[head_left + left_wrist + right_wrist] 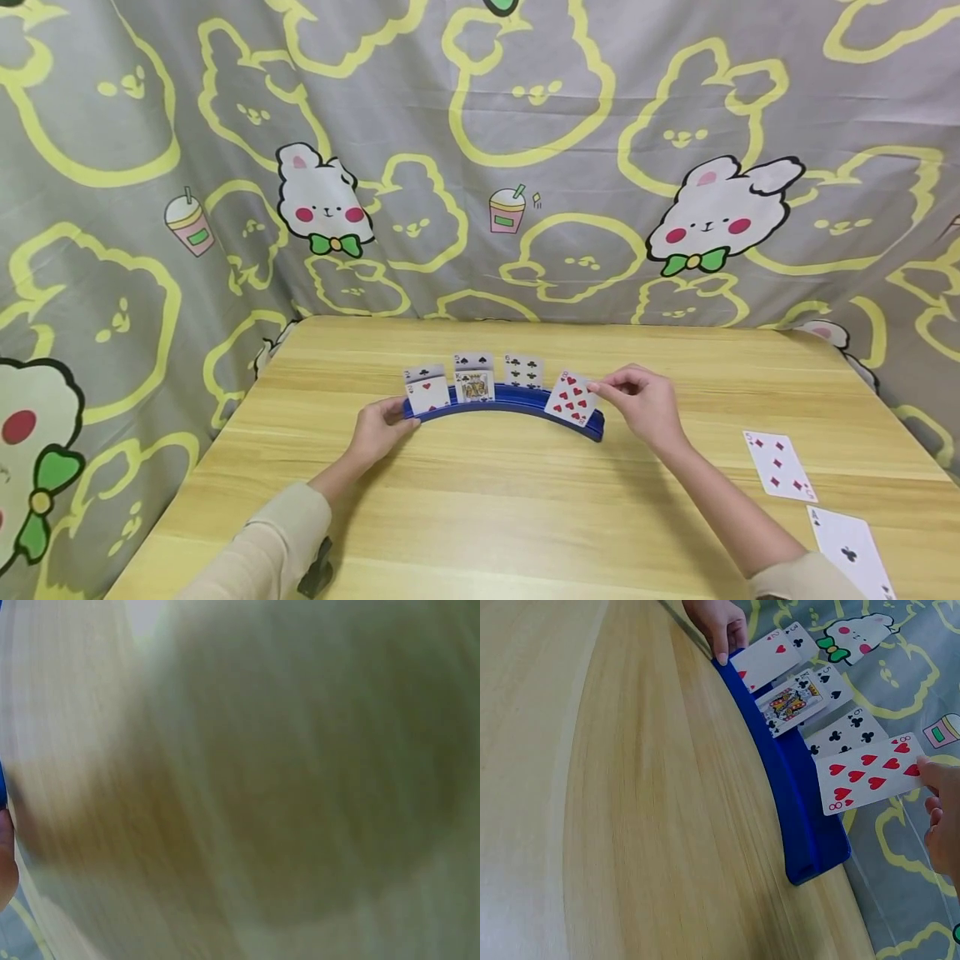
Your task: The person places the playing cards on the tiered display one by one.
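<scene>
A curved blue card holder (517, 398) stands on the table. My left hand (378, 433) grips its left end, thumb in front. Between the thumb and fingers of my right hand (647, 404) is an eight of hearts (870, 776), pinched by its outer end and tilted over the holder's right part. Whether its lower edge sits in a groove I cannot tell. In the front row stand a two of hearts (766, 661) and a king of clubs (793, 703). Behind them are a clubs card (799, 641), a five of spades (834, 686) and a six of clubs (846, 736).
At the right of the wooden table (480, 517) lie a five of diamonds (780, 467) and, nearer, an ace of clubs (851, 550). A dark object (318, 571) shows beside the left sleeve. A patterned curtain (480, 275) hangs behind the table. The left wrist view is mostly blurred.
</scene>
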{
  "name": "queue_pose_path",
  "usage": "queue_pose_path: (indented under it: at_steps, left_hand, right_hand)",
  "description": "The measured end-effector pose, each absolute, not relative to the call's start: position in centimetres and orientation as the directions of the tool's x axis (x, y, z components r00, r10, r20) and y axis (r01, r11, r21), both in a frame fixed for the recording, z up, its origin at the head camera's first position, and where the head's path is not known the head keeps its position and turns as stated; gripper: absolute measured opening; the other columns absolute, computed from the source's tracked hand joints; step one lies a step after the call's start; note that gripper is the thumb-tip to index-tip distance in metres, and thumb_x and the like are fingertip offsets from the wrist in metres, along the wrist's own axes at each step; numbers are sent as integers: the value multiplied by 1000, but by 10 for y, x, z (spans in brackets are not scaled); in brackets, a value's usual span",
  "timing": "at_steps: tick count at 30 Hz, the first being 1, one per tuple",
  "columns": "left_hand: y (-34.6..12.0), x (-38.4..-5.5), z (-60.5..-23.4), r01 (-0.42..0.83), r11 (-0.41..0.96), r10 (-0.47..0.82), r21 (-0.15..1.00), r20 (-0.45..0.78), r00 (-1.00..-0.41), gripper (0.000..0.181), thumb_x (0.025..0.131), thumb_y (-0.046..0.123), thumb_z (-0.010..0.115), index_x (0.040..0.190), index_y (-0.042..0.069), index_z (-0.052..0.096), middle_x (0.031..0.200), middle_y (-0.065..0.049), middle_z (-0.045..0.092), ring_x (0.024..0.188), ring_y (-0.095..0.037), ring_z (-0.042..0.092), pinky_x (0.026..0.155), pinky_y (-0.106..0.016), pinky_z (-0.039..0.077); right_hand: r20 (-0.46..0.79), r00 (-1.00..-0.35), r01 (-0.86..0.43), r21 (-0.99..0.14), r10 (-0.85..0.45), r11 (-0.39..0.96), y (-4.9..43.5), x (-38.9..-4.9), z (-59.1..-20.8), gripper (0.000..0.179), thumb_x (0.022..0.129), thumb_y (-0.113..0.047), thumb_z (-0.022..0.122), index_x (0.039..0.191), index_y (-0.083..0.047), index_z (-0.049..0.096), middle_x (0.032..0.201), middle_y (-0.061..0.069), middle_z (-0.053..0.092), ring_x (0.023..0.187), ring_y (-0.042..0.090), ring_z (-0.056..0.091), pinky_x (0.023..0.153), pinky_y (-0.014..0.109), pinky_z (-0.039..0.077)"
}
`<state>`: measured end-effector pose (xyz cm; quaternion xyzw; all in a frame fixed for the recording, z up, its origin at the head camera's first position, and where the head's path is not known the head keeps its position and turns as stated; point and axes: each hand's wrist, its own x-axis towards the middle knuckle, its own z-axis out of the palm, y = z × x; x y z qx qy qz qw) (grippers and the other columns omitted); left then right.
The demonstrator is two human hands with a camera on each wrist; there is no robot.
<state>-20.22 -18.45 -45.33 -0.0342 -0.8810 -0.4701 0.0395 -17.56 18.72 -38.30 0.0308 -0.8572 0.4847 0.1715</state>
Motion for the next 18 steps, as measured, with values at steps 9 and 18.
queue_pose_path:
  at_steps: [9,18]
  left_hand:
    - [-184,-202,-453,86,554,16,828,93,-996,33,78,-1,70,109,-7,62,107,-24,66,99,-34,65,86,-35,56]
    - [-185,-203,-454,100,563,25,821,104,-994,32,79,-1,69,109,-6,62,106,-23,66,99,-33,65,86,-34,56]
  right_hand:
    - [425,-902,-326,-788,79,522,169,-183,-388,10,73,-7,77,71,-2,69,68,7,62,56,1,43,47,13,38]
    - [525,-850,-420,-727,46,543,149,-189,-390,10,71,-7,79,69,-3,70,67,7,65,56,0,44,49,14,39]
